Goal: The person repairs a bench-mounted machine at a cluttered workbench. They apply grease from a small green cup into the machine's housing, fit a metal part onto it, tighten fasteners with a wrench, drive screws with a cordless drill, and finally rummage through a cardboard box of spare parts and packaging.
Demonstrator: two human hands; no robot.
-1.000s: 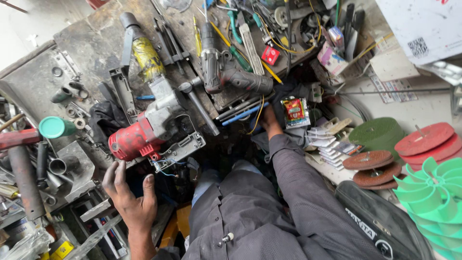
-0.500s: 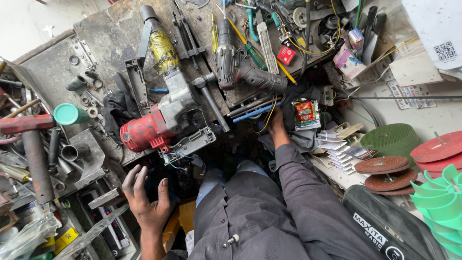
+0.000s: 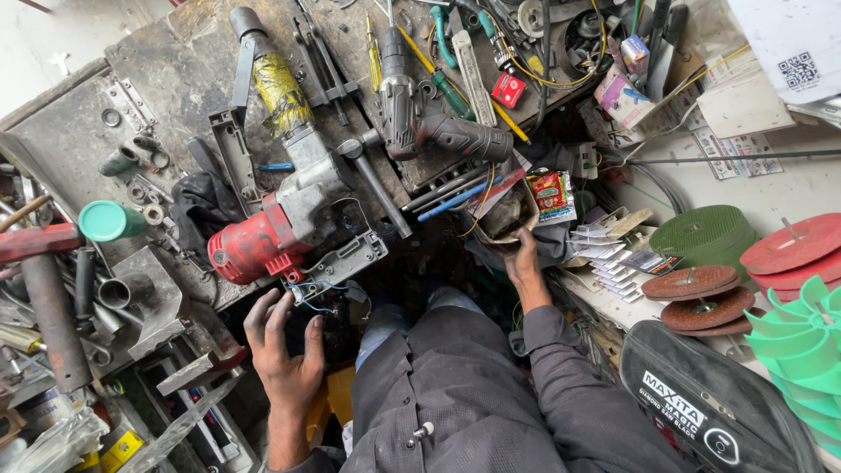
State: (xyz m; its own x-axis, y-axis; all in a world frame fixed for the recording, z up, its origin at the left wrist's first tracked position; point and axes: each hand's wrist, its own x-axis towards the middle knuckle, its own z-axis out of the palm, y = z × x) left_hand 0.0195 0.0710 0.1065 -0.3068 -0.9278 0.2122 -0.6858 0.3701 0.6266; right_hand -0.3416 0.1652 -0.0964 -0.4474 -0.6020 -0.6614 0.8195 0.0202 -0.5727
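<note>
Since the earlier frame, my left hand (image 3: 285, 350) has closed in toward the hammer drill (image 3: 280, 206); its grip is released, fingers spread just below the loose grey cover (image 3: 342, 261). Right hand (image 3: 524, 263) reaches into clutter; its grip I cannot tell. Drill lies on the bench (image 3: 188, 66) above my left grip. Judged heavy, rigid, greasy: take the red housing, not the wires. Bench crowded, little room.

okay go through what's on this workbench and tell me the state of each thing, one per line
red demolition hammer: lying on its side, handle cover off, wires exposed
grey drill: lying flat
left hand: open, fingers at the loose wires
right hand: reaching into clutter, grip hidden
grinding discs: stacked flat
</note>
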